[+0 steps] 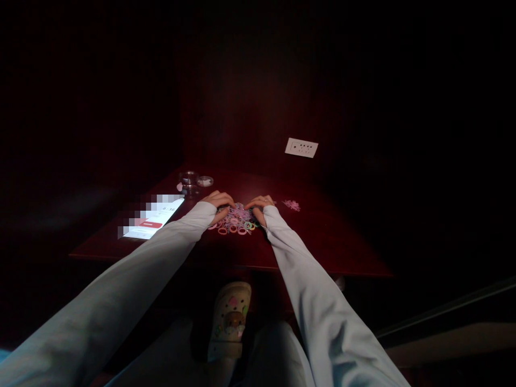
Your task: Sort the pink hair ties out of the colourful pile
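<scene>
The room is dim, and most of what can be made out sits on a dark reddish counter (322, 242). Both of the person's arms stretch forward in pale long sleeves, and the two hands meet over a heap of small coloured rings (236, 220) — pinks, purples, a few orange and green loops — lying near the middle of the counter, a little toward its far edge. The left hand (220, 201) rests on the left side of the heap, fingers curved down onto the rings, palm down. The right hand (262, 205) lies on the right side of the heap in the same manner, fingers bent loosely over it. Both hands touch the rings; neither looks clenched, though whether any single ring is pinched between fingers I cannot tell at this size.

Just right of the right hand, a small separate cluster of pink rings (291, 205) lies apart from the main heap. Toward the far left corner stands a small clear jar (189, 183), with its lid (205, 181) lying just beside it. Along the left edge a phone (155, 219) lies flat with its screen lit. On the dark wall behind the counter there is a white socket plate (301, 147). Below the near edge, between the sleeves, a pale clog (230, 320) with decorations shows — the person's own foot.
</scene>
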